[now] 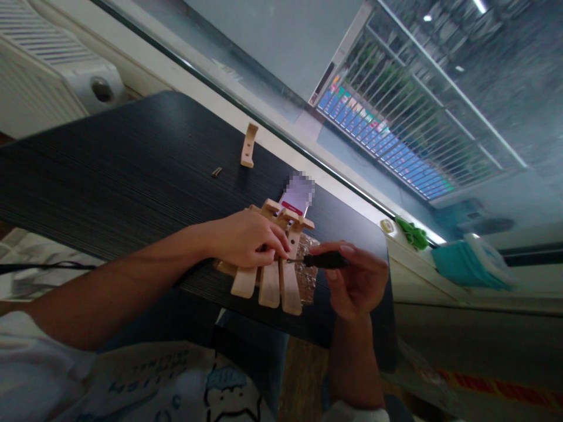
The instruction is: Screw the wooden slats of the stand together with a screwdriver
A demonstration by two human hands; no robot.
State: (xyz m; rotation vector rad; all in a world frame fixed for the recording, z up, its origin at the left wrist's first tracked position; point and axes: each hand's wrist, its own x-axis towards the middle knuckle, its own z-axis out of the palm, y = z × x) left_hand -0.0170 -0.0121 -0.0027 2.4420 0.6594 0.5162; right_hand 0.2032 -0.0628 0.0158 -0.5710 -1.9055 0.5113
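A small wooden assembly [275, 275] of pale slats lies near the front edge of the dark table [132, 170]. My left hand [248, 239] rests on top of it, fingers closed and pressing it down. My right hand [356, 278] is closed around the black handle of a small screwdriver [323, 259], held level, its metal tip touching the side of the wooden assembly just by my left fingertips. A clear plastic bag [308, 275] lies under the wood at the right.
A loose wooden piece [248, 146] and a small dark part [216, 172] lie farther back on the table. A white card with a red strip [297, 196] stands behind the assembly. A radiator [53, 70] is at upper left; a window sill with green [411, 233] and teal [466, 264] items runs right.
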